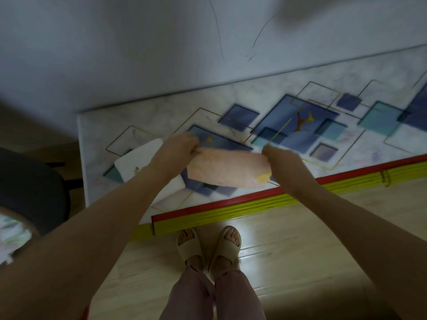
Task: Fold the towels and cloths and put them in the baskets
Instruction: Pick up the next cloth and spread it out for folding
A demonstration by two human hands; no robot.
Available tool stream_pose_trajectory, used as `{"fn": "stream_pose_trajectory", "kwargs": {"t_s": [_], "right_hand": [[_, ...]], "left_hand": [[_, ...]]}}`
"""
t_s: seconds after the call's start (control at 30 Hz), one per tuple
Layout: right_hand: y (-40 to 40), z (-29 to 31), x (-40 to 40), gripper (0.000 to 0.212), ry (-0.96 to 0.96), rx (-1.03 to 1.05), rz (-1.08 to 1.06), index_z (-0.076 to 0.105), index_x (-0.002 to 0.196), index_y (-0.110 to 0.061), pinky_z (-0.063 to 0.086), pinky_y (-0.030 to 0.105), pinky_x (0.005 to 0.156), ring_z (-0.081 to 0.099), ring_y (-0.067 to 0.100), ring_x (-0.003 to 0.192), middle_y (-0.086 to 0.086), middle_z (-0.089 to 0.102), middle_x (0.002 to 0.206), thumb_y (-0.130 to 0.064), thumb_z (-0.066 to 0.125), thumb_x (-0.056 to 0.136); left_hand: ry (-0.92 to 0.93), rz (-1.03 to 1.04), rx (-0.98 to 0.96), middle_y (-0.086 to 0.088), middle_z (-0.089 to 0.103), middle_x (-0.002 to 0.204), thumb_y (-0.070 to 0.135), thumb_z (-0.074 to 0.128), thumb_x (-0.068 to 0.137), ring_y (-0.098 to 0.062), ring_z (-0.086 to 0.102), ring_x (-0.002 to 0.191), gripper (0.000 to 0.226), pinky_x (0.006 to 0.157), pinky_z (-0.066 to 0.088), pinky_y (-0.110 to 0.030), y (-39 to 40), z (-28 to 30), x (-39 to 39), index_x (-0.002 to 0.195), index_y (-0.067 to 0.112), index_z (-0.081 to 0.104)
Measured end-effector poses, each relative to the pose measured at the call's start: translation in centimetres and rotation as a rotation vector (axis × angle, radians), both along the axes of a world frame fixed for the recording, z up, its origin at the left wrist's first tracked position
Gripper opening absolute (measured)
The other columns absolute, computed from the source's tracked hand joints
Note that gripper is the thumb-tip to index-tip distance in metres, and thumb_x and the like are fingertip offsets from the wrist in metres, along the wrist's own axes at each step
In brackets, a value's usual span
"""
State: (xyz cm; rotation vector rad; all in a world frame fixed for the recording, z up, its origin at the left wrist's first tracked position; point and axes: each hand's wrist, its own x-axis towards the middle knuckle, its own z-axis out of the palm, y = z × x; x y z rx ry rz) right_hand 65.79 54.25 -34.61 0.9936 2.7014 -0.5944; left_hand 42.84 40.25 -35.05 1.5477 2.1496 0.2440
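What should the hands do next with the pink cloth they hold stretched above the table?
Probably lower it flat for the next fold. The left hand and right hand each grip an end of the pink cloth, which hangs taut over the table beside a white cloth; no basket is clearly in view.

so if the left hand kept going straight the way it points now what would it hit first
Probably the tabletop. The left hand, gripping one end of the pink cloth, points forward and up the picture across the patterned surface, with the wall behind. Its height above the table is unclear.
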Motion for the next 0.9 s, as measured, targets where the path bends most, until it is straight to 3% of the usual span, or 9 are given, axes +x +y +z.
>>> {"fn": "stream_pose_trajectory", "kwargs": {"t_s": [0.1, 0.2, 0.27, 0.4, 0.5, 0.6, 0.7, 0.8, 0.9], "right_hand": [[1.2, 1.2, -1.9, 0.015, 0.332, 0.181, -0.207, 0.054, 0.092, 0.004, 0.028, 0.037, 0.059, 0.056, 0.042, 0.074, 0.026, 0.057, 0.087, 0.011, 0.045, 0.083], [0.6, 0.7, -2.2, 0.016, 0.395, 0.252, -0.179, 0.055, 0.095, 0.005, 0.035, 0.039, 0.063, 0.056, 0.04, 0.082, 0.023, 0.057, 0.096, 0.009, 0.051, 0.081], [-0.6, -0.7, -1.5, 0.022, 0.375, 0.249, -0.142, 0.058, 0.102, 0.002, 0.042, 0.04, 0.066, 0.058, 0.04, 0.085, 0.021, 0.058, 0.101, 0.004, 0.058, 0.08], [-2.8, -6.6, 0.2, 0.023, 0.103, 0.101, -0.191, 0.059, 0.109, -0.003, 0.048, 0.042, 0.063, 0.059, 0.042, 0.081, 0.019, 0.054, 0.107, -0.008, 0.06, 0.087], [-4.2, -11.1, 1.4, 0.011, -0.13, 0.029, -0.102, 0.059, 0.1, -0.006, 0.049, 0.038, 0.063, 0.06, 0.038, 0.077, 0.014, 0.051, 0.102, -0.009, 0.053, 0.092], [-5.7, -14.1, 2.7, 0.013, -0.299, 0.009, -0.02, 0.058, 0.102, -0.013, 0.044, 0.031, 0.061, 0.063, 0.032, 0.082, 0.008, 0.052, 0.105, -0.009, 0.05, 0.093], [-6.3, -15.3, 3.8, 0.015, -0.303, 0.078, 0.122, 0.061, 0.098, -0.011, 0.042, 0.032, 0.061, 0.059, 0.029, 0.091, 0.008, 0.056, 0.105, -0.007, 0.06, 0.083], [-6.3, -16.4, 4.3, 0.034, -0.212, 0.077, 0.377, 0.064, 0.085, -0.008, 0.049, 0.036, 0.064, 0.06, 0.034, 0.089, 0.015, 0.062, 0.1, 0.003, 0.075, 0.055], [-6.6, -17.0, 4.6, 0.042, -0.224, -0.159, 0.495, 0.061, 0.108, -0.007, 0.053, 0.042, 0.074, 0.051, 0.034, 0.116, 0.014, 0.051, 0.129, 0.009, 0.06, 0.069]], "left_hand": [[0.042, 0.144, 0.349, -0.017, 0.057, 0.093, 0.008, 0.056, 0.09, -0.033, 0.057, 0.072, 0.011, 0.063, 0.044, -0.04, 0.9, 1.0, -0.1, 0.086, -0.003, 0.058], [0.034, 0.19, 0.453, -0.019, 0.058, 0.105, 0.003, 0.055, 0.091, -0.034, 0.059, 0.078, 0.009, 0.066, 0.049, -0.044, 0.7, 0.6, 0.0, 0.096, -0.004, 0.057], [0.045, 0.144, 0.385, -0.022, 0.058, 0.107, -0.002, 0.054, 0.09, -0.035, 0.06, 0.077, 0.012, 0.063, 0.049, -0.042, -0.3, -1.0, 0.7, 0.101, -0.005, 0.057], [0.017, -0.048, 0.057, -0.023, 0.054, 0.107, -0.013, 0.048, 0.085, -0.037, 0.056, 0.074, 0.021, 0.054, 0.032, -0.037, -2.0, -6.7, 3.1, 0.103, -0.003, 0.052], [0.096, -0.119, -0.274, -0.014, 0.053, 0.11, -0.003, 0.045, 0.092, -0.032, 0.057, 0.09, 0.019, 0.066, 0.039, -0.037, -3.2, -11.7, 4.9, 0.109, 0.005, 0.047], [0.277, -0.253, -0.283, -0.007, 0.062, 0.097, 0.01, 0.065, 0.084, -0.025, 0.064, 0.086, 0.018, 0.057, 0.037, -0.031, -4.5, -14.7, 6.6, 0.099, 0.012, 0.057], [0.239, -0.396, -0.391, -0.01, 0.053, 0.119, 0.008, 0.052, 0.088, -0.028, 0.049, 0.115, 0.021, 0.077, 0.04, -0.035, -5.1, -16.6, 7.1, 0.108, 0.01, 0.056], [0.144, -0.604, -0.43, -0.014, 0.032, 0.15, 0.01, 0.051, 0.087, -0.029, 0.026, 0.139, 0.026, 0.102, 0.033, -0.034, -4.9, -16.8, 6.7, 0.112, 0.007, 0.06], [-0.043, -0.657, -0.563, -0.007, 0.027, 0.155, 0.017, 0.051, 0.092, -0.023, 0.03, 0.137, 0.027, 0.096, 0.029, -0.023, -4.6, -16.0, 6.3, 0.115, 0.005, 0.059]]}}
